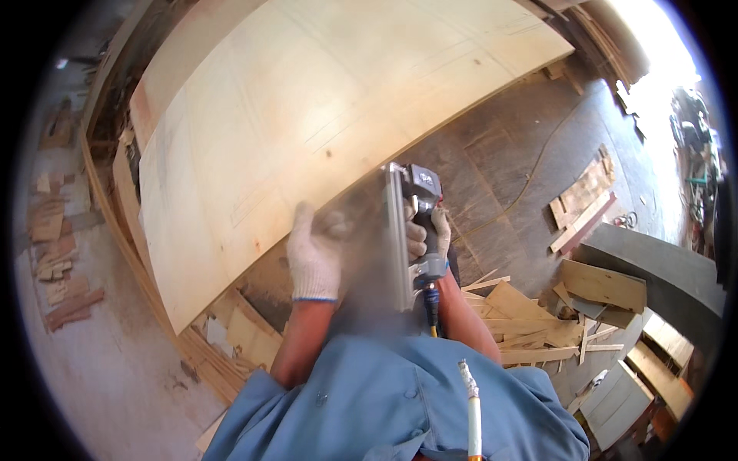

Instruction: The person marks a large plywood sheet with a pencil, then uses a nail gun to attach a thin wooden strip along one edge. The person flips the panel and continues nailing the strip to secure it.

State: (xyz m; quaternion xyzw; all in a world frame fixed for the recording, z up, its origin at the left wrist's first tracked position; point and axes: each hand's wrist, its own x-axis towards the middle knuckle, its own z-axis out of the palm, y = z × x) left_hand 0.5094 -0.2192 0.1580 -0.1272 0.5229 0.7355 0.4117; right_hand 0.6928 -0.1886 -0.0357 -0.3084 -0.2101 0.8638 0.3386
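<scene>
A large pale plywood sheet [307, 115] lies slantwise in front of me, its near edge running from lower left to upper right. My right hand [421, 234], in a pale knit glove, is wrapped round the handle of a dark air nail gun [425, 184]. The gun's long metal magazine points away from me, its far end at the sheet's near edge. An air hose joins the gun at its near end. My left hand [315, 257], gloved too, is beside that edge with fingers apart, one over the sheet; motion smears the others. It holds nothing that I can see.
Offcuts and thin strips [523, 323] are heaped on the floor at right. Beyond them stands a grey beam-like piece [653, 265]. More scraps [58, 261] lie along the left. A thin hose [530, 180] crosses the dark floor. A cigarette [473, 415] juts up at the lower edge.
</scene>
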